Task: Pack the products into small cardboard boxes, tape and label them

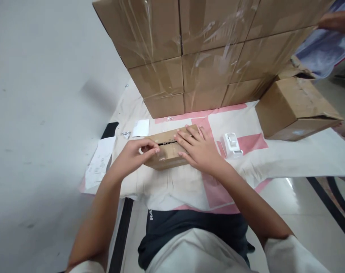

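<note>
Left grip (135, 154) pinched together, right grip (203, 152) spread on the carton (170, 152), cloth (163, 185) beyond its near edge.

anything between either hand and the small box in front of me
Nothing visible. The right hand lies spread on top of the small box, and the left hand has its fingertips at the box's left end. The white device sits off to the right, not between them.
</note>
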The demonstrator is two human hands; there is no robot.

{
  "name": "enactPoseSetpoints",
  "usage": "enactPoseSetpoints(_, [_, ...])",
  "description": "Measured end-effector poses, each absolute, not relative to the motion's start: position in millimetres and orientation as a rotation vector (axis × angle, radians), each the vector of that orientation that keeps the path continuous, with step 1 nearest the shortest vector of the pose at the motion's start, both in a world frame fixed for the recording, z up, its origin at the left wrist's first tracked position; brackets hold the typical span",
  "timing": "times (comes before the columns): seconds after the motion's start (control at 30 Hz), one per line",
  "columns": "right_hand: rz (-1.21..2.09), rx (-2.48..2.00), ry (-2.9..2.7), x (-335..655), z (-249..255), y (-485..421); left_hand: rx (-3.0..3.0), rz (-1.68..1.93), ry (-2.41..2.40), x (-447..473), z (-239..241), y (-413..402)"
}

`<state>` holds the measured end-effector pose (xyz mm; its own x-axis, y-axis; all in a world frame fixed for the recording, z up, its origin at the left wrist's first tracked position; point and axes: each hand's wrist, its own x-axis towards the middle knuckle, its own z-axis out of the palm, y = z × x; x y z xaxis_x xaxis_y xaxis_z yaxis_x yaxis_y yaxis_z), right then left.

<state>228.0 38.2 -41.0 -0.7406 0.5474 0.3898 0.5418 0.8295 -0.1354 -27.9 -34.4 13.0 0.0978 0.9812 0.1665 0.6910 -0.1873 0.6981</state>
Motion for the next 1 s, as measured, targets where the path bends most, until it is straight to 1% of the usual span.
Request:
enactPoseSetpoints(0.1, [0.043,-0.824,-2.598,226,-50,39,1.940,0.705,1.590,-37,14,-6])
enactPoseSetpoints(0.3, [0.071,-0.830,-2.600,228,-52,41,1.879,0.587,1.533,-40,1,11])
enactPoseSetpoints(0.67, [0.078,-0.824,-2.590,227,-51,40,2.197,0.610,1.776,-40,-17,-3])
enactPoseSetpoints(0.83, [0.074,-0.831,-2.595,227,-52,39,2.123,0.687,1.936,-41,-28,-2])
enactPoseSetpoints(1.0, [0.067,-0.854,-2.599,225,-54,39,1.934,0.763,1.920,-35,-40,4])
